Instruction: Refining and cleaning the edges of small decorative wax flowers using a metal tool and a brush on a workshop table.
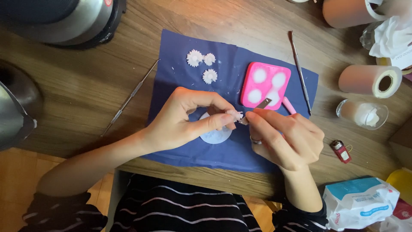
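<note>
My left hand (189, 118) pinches a tiny white clay flower piece (237, 114) between thumb and fingertips. Against that piece, my right hand (285, 137) holds a small pink-handled craft knife (274, 104) whose metal blade points up. Both hands hover over a round white clay disc (214, 136) lying on a dark blue mat (180, 64). Three finished white clay flowers (201, 64) lie at the mat's far side. A pink silicone mould (265, 84) with several white-filled cavities sits just beyond my right hand.
Two thin metal sculpting tools (128, 98) (299, 71) lie left and right of the mat. Tape rolls (370, 80), a glass cup (364, 113), a red lighter (341, 151) and a wet-wipe pack (360, 203) crowd the right. A metal appliance (64, 19) stands far left.
</note>
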